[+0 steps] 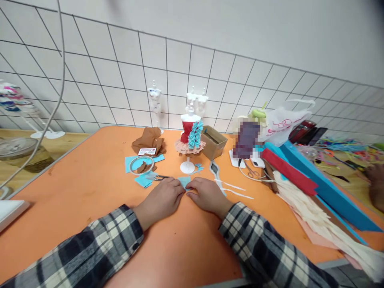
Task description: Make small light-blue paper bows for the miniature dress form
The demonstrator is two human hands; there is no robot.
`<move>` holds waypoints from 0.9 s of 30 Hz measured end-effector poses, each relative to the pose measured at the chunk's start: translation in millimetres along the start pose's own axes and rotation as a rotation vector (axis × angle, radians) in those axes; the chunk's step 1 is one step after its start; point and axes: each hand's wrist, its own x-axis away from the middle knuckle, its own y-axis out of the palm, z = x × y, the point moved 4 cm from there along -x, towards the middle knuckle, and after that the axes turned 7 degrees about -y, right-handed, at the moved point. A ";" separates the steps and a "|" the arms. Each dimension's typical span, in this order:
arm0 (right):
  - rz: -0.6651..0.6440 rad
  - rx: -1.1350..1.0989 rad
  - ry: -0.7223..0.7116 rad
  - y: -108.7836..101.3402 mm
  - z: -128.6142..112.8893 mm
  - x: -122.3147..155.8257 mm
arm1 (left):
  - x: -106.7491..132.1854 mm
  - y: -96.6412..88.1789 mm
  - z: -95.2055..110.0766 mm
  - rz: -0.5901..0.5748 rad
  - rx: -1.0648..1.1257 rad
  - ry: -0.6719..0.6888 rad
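Between my two hands, low over the orange table, is a small piece of light blue crepe paper point(184, 182). My left hand point(165, 198) has its fingers closed on the paper's left side. Thumb and fingers of my right hand point(208, 195) pinch its right side. Just beyond them stands a small white dress form point(192, 118) wearing a red bodice, a blue ruffle and a peach frilled skirt. Beside my left hand lie small snips point(161, 177) and blue paper scraps point(144, 181). White strips point(237, 193) lie to the right of my right hand.
A tape roll point(132, 170) and crumpled brown paper point(148, 141) lie at the left. A cardboard box point(214, 143) stands behind the form. Scissors point(253, 172), a plastic bag point(285, 122) and coloured paper rolls point(289, 172) occupy the right. Another person's hand point(376, 186) shows at the right edge.
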 end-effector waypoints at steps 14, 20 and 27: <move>-0.118 0.130 0.072 -6.9 -3.2 -20.6 | 1.1 9.2 -6.6 -0.045 -0.088 0.054; -0.078 0.093 0.025 -3.3 -6.5 -13.0 | 0.4 14.6 -7.3 -0.066 -0.030 0.054; -0.067 0.053 0.050 -3.3 -5.3 -9.5 | 3.5 5.5 -9.6 -0.017 -0.050 0.001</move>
